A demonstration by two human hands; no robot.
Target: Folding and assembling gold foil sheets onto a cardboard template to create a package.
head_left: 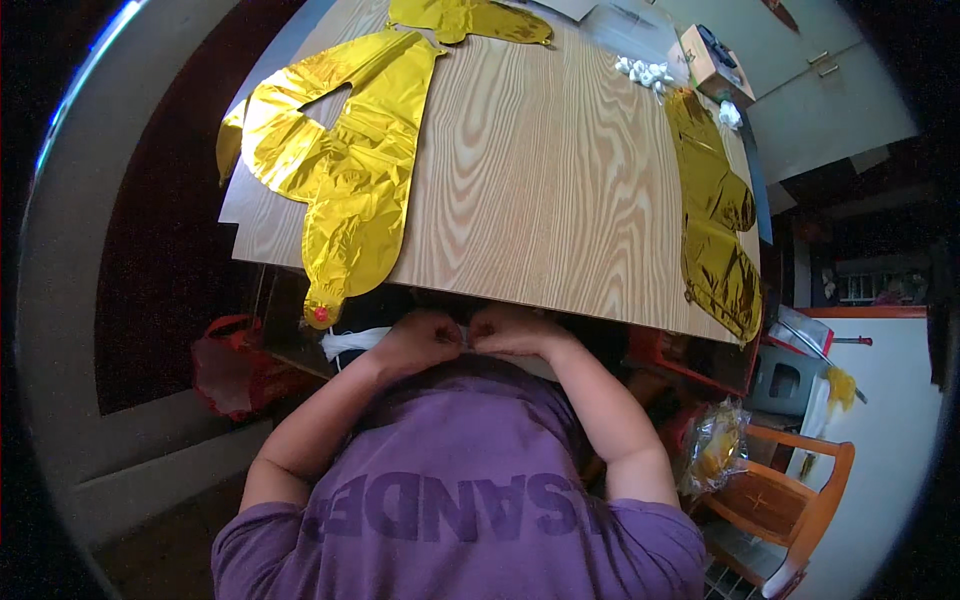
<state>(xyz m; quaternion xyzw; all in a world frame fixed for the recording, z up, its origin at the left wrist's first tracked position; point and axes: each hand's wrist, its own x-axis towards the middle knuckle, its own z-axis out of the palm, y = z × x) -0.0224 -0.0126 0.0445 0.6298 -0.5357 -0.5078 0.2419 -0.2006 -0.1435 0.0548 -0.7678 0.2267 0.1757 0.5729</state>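
Purple shirt [450,440] cloth, crossed by dark lettering, fills the near foreground, with bare forearms reaching from its sleeves to the near edge of the wood-grained tabletop [540,170]. At far left, below that edge, sits a red bag [235,375]. Next comes a large gold foil shape [375,170], flat and creased, with a gap in its upper half; its narrow end, marked by a red spot [321,314], hangs past the near edge. Just below it, a bundle of white strands [355,343] lies beside the left wrist. The left hand [425,338] is close to the body, its fingers curled inward. A second gold foil piece [470,18] lies at the far edge. The right hand [515,330] is just beside the left, its fingers likewise bent (a thin pale line shows between the two hands); in that shadow one cannot tell whether either set of fingertips is closed on anything. Farther right, small white pieces [644,73] lie near an open box [716,65], and a third gold foil piece [710,200] runs down the right side to the near corner. Below stands a wooden chair [790,490], a clear bag [715,448] with yellow contents beside it.
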